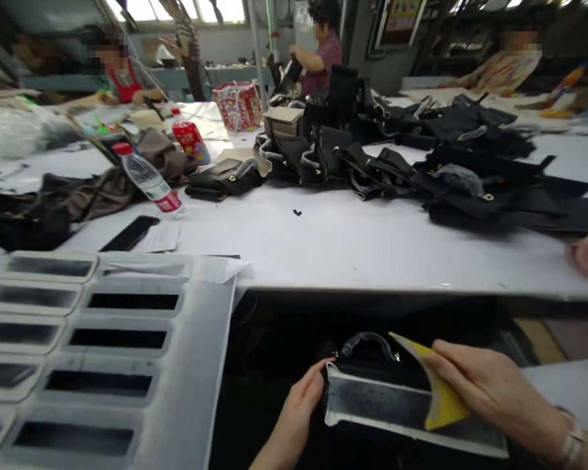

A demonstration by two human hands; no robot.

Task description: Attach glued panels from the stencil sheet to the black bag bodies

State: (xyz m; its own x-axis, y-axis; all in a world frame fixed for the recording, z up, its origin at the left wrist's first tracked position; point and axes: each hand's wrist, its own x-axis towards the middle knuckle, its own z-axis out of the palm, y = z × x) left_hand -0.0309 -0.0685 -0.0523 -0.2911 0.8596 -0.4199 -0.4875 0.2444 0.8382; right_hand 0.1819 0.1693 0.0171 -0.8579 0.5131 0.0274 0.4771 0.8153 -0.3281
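The bag [382, 373] is at your front, below the near edge of the table [347, 254], with its dark panel [367, 399] facing up toward you and its handle [365, 338] on the far side. White edging [372, 425] runs along the panel's long sides and shows at its left end. The yellow piece [445, 403] lies across the panel's right part, visibly bowed; whether its underside fully touches the panel cannot be determined.

On method: you are best served by a firm left hold, since the bag looks soft and could twist under a one-sided push. Keep the yellow piece's lower edge even against the panel, with light, uniform pressure; too much bend would likely load one corner and could catch the edging. Keep the handle's wrapping out from under it.

Your left hand [294, 414] reaches up from the lower middle, thumb and fingers closed on the bag's left end near the corner. Your right hand [494, 385] comes in from the lower right, palm down, fingers closed on the yellow piece's upper right part, wrist roughly in line with the forearm. A band [573, 436] sits on that wrist.

Farther out, a slotted sheet [196, 339] lies to your left; black bags [494, 189] and a bottle [149, 179] are on the table.
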